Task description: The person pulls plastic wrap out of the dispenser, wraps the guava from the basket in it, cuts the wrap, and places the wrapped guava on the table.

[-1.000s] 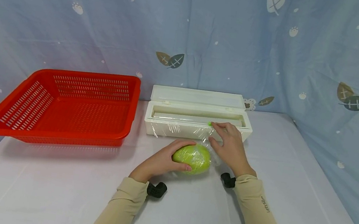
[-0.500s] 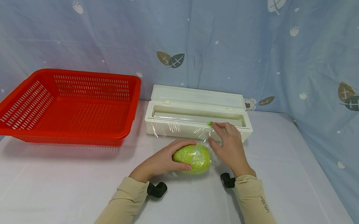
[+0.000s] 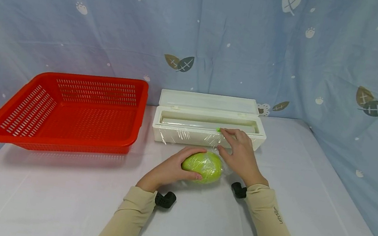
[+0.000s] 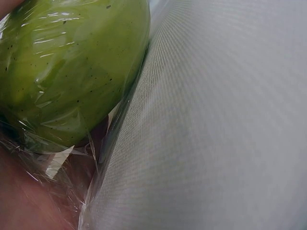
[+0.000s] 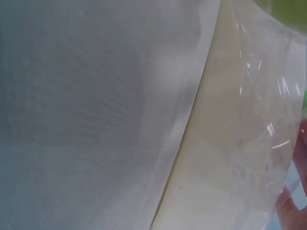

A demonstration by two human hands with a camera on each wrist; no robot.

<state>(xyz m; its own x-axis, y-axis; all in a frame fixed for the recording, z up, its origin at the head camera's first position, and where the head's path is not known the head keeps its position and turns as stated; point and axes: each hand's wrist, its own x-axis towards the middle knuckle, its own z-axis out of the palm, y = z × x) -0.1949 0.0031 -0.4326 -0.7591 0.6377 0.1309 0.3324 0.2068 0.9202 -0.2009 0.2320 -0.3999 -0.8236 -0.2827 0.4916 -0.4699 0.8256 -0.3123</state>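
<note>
A green fruit (image 3: 205, 167) wrapped in clear cling film sits on the table; the left wrist view shows its dark-speckled skin under the creased film. My left hand (image 3: 174, 170) grips it from the left, fingers over the far side and thumb along the near side. Behind it stands a white cling film dispenser box (image 3: 186, 137), lid up, with the roll (image 3: 206, 125) inside. Film hangs over the box's front and runs to the fruit. My right hand (image 3: 241, 153) touches the small green slider cutter (image 3: 219, 129) on the front rim with a fingertip, its thumb apart and lower.
A red plastic basket (image 3: 59, 143) with slotted walls stands at the left of the table. The raised lid (image 3: 209, 102) leans back near the patterned blue curtain (image 3: 231, 38). White cloth (image 3: 193, 234) covers the table.
My right hand and the green slider have moved slightly left along the box's front rim. My left hand and the wrapped fruit have stayed in place.
</note>
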